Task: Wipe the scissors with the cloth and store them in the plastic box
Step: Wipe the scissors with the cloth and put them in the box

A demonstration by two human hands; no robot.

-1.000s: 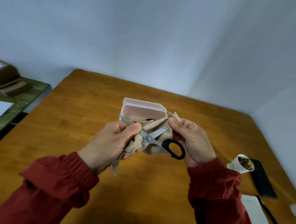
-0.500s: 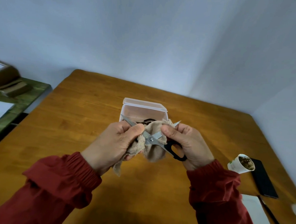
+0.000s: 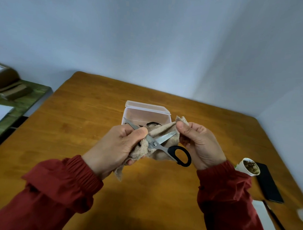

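**Scissors (image 3: 155, 144), steel blades, black handle: wiping under way**

Location: hovering above the wooden table (image 3: 89, 116), just in front of the plastic box (image 3: 130, 114), not yet inside it.

Blades: standing apart in a V. Handle loop: hanging free at lower right, gripped by neither hand.

Left hand (image 3: 115, 146): curling round the cloth (image 3: 161, 132) and one blade together, thumb pressing on top, blade tip poking out past the knuckles toward the box.

Right hand (image 3: 201, 145): pinching an upper corner of the cloth between thumb and fingers, close beside the other blade's tip.

Box: sitting open, lid (image 3: 147, 107) folded back, something dark and curved showing inside, identity unclear.

Also sitting at the right, well apart: paper cup (image 3: 248, 167), dark phone (image 3: 268, 184).

Risks, as judged:
- nicking a finger while sliding along an exposed edge with only cloth between
- blades swinging shut on cloth or fingertip, the handle being unsupported
- scissors slipping out of the wrap and dropping onto the table
- catching on the dark item while going into the box
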